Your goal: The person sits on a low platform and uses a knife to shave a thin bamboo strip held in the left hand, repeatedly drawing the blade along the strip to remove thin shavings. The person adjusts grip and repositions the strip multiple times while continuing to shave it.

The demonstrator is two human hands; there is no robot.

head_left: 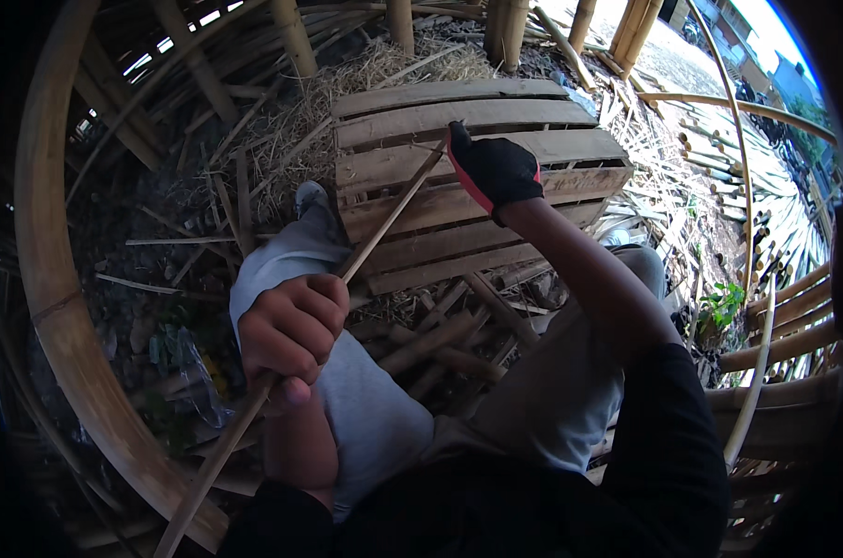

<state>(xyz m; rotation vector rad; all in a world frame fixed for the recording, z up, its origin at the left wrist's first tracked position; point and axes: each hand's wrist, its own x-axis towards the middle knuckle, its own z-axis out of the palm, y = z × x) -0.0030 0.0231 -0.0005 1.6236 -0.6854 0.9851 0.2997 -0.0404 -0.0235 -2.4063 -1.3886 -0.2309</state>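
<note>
Over the left thigh (370,395), the left grip (296,325) clenches a stick (393,213). Above the crate (440,205), the right grip (497,174) meets the tip; whether closed, I cannot tell.

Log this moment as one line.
left hand: bare, gripping wooden strip | right hand: gloved, at strip's far end | slatted crate: in front
</note>
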